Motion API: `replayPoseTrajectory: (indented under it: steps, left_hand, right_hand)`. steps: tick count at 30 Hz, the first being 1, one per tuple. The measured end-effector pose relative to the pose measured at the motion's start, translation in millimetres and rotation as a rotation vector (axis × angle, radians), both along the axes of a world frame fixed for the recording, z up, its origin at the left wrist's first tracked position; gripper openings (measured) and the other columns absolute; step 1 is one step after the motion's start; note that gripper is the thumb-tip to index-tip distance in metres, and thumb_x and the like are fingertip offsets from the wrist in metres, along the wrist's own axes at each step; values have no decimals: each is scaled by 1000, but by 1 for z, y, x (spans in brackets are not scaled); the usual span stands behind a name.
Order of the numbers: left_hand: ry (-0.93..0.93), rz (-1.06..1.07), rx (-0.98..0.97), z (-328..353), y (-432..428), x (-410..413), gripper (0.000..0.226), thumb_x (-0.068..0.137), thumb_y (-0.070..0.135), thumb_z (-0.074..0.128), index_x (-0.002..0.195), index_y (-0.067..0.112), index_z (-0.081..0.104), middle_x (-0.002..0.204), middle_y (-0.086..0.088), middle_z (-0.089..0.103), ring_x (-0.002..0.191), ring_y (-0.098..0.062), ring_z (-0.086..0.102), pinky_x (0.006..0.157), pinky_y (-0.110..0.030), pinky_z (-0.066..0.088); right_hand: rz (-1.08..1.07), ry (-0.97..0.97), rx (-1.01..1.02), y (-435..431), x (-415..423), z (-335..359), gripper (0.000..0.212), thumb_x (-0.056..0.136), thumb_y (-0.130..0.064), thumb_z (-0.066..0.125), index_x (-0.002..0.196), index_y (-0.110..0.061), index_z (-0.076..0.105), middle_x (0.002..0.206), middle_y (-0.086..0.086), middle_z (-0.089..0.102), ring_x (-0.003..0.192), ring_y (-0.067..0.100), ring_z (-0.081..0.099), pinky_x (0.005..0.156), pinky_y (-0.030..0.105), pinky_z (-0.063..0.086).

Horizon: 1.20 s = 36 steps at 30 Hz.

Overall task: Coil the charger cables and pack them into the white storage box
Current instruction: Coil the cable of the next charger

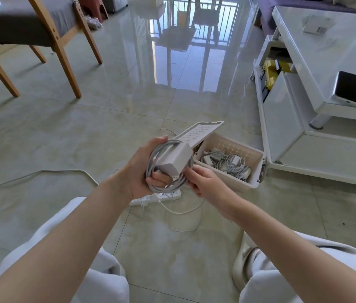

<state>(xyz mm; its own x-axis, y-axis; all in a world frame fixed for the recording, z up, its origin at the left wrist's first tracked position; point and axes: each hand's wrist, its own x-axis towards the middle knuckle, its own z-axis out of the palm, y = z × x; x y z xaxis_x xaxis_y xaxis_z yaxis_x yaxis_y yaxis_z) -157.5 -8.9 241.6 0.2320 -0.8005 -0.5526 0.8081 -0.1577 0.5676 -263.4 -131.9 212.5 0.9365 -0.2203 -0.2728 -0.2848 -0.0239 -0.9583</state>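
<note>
Gripping coiled grey cable and charger brick, left hand; right hand pinching coil, white storage box beside.

The storage box sits on the floor, power strip left, table right.

grey coiled cable, white charger brick, white storage box with dotted lid, black phone.

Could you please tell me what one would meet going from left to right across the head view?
In order: wooden chair → left hand, gripping the coiled charger → right hand → white storage box → phone.
</note>
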Motion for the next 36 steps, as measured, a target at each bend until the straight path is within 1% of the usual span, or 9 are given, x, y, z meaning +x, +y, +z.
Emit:
replayPoseTrajectory:
  steps: [8,10,12,16,21,24,27,30,36]
  left_hand:
    - [-286,111,101,-7,-11,-2,57,72,49,63,105,3,59,58,-6,55,35,-10,43,32,-14,36]
    - [-420,118,178,-9,-14,-4,61,65,45,76,110,7,62,71,-10,62,50,-16,53,44,-19,46]
    - [-547,123,244,-11,-15,-7,57,65,40,81,110,10,64,81,-12,62,62,-21,53,52,-24,47]
    - [-618,171,233,-12,-17,-12,59,61,33,85,111,12,63,83,-12,62,58,-18,50,45,-20,47]
    - [-681,283,270,-13,-15,-19,52,68,22,83,113,13,58,94,-10,68,67,-17,61,66,-30,56]
    - [-722,320,279,-12,-11,-23,47,71,21,80,111,10,59,85,-7,66,53,-9,57,52,-20,51]
    - [-756,256,290,-12,-2,-27,53,70,26,82,115,14,58,90,-10,68,64,-14,60,61,-24,53]
    - [-793,258,308,-11,6,-32,50,70,26,82,113,16,58,82,-5,65,50,-4,56,52,-16,48]
    - [-741,333,374,-11,30,-27,31,77,22,75,103,12,62,64,3,53,40,-2,43,41,-15,36]
  right_hand:
    - [-123,96,-111,3,2,-3,33,101,-30,36,71,-22,45,60,-11,44,52,1,39,53,16,28]
    - [-145,110,-105,2,4,-4,33,101,-30,36,71,-22,44,62,-9,43,55,4,37,54,19,27]
    - [-163,148,-57,3,4,-6,32,101,-31,37,70,-22,44,62,-9,42,54,4,35,53,19,26]
    - [-187,223,68,3,4,-8,33,100,-31,38,70,-20,40,60,-6,33,41,3,27,41,15,23]
    - [-226,234,205,3,6,-6,32,100,-28,39,70,-18,40,57,-4,30,32,1,23,34,14,18]
    - [-211,232,167,6,5,-9,31,100,-28,39,71,-18,41,58,-4,31,36,2,23,37,16,18]
    - [-176,218,49,11,3,-10,30,100,-30,39,73,-18,45,59,-4,33,47,7,26,45,19,22]
    - [-121,186,4,17,-1,-13,29,100,-29,39,76,-17,49,58,-5,35,49,7,27,46,18,23]
    - [83,131,-71,14,-11,-11,11,94,-24,53,100,-16,59,71,-6,52,56,5,38,52,16,32]
